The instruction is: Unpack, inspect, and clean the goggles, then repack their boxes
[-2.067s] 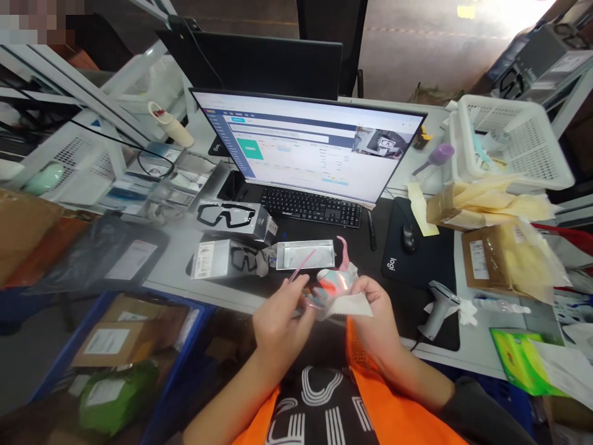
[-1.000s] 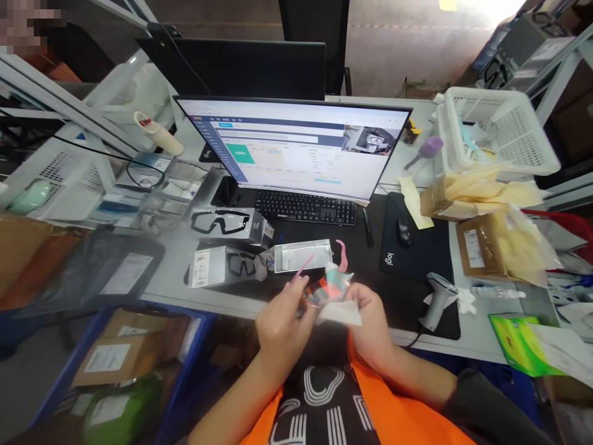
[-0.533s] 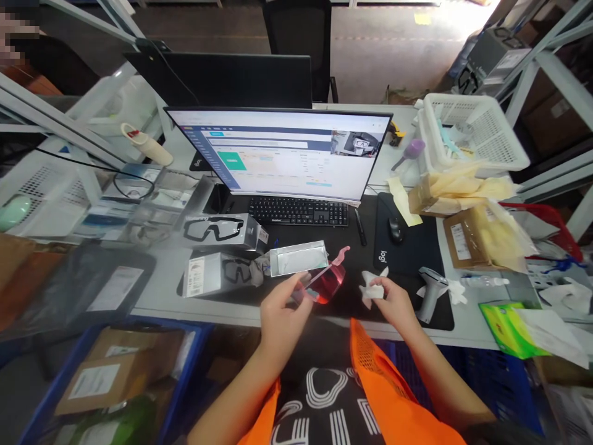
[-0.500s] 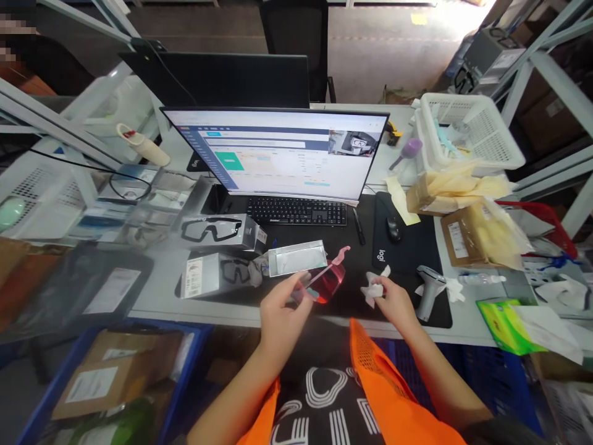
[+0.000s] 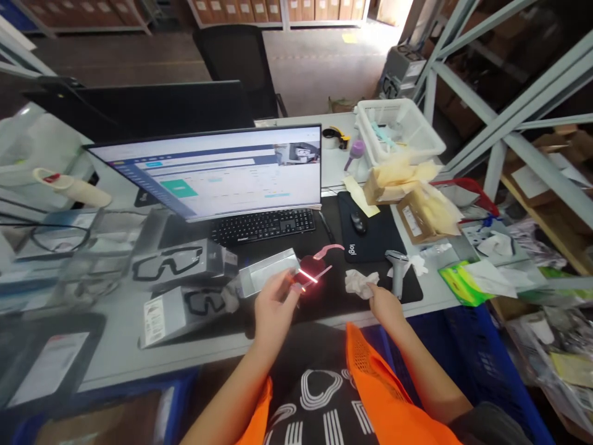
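Note:
My left hand [image 5: 273, 303] is closed on a pair of pink glasses [image 5: 328, 250] with a red lens, gripping them at their left end above the black desk mat. A bright red streak glows across the lens. In my right hand [image 5: 385, 309], thumb and fingers pinch a crumpled white tissue [image 5: 359, 283], held apart from the glasses. Just right of that tissue stands a grey barcode scanner [image 5: 397, 275]. Behind my left hand lies a silver tray-like box [image 5: 269, 272]. Two grey boxes with glasses printed on them, one farther back [image 5: 185, 262] and one nearer [image 5: 171, 315], sit to the left.
A monitor [image 5: 222, 176] and black keyboard [image 5: 264, 225] stand behind the hands. Rightward are a mouse [image 5: 357, 223], a green packet [image 5: 463, 283], small cartons [image 5: 414, 216] and a white basket [image 5: 438, 143]. Blue crates [image 5: 491, 364] are below the desk edge.
My view has swung right, so the desk appears farther left. The glasses have turned in my left hand, and the red streak now shows. The tissue in my right hand looks more spread out.

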`<state>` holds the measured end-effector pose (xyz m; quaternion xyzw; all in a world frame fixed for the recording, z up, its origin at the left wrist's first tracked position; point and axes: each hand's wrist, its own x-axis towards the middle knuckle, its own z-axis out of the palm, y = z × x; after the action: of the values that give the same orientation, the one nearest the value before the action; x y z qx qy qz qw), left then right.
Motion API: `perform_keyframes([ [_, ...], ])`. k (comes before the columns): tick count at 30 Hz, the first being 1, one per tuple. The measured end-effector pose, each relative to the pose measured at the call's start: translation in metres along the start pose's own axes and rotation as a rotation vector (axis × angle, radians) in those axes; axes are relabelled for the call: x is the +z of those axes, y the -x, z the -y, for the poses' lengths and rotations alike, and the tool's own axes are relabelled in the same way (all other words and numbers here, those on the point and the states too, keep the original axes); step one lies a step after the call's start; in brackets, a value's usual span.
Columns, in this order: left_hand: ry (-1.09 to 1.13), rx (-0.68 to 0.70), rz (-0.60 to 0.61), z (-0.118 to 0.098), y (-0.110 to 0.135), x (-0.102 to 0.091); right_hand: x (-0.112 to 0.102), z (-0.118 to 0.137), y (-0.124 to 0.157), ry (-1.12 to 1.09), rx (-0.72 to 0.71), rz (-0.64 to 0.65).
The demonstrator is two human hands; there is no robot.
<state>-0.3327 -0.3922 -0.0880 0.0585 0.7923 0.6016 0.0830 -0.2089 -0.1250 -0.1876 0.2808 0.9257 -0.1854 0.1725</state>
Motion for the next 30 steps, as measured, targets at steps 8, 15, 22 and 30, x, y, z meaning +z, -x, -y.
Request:
perform_keyframes([
  [8, 0.289, -0.437, 0.138, 0.016, -0.023, 0.032, -0.051, -0.093, 0.004, -0.245, 0.187, -0.398],
  [15, 0.495, -0.803, 0.290, 0.005, -0.020, 0.056, -0.083, -0.182, -0.076, -0.429, 0.402, -0.643],
  [22, 0.623, -0.911, 0.332, -0.004, -0.019, 0.064, -0.089, -0.184, -0.150, -0.547, 0.450, -0.712],
  [30, 0.855, -1.048, 0.447, 0.005, -0.020, 0.075, -0.097, -0.140, -0.076, -0.646, 0.361, -0.944],
])
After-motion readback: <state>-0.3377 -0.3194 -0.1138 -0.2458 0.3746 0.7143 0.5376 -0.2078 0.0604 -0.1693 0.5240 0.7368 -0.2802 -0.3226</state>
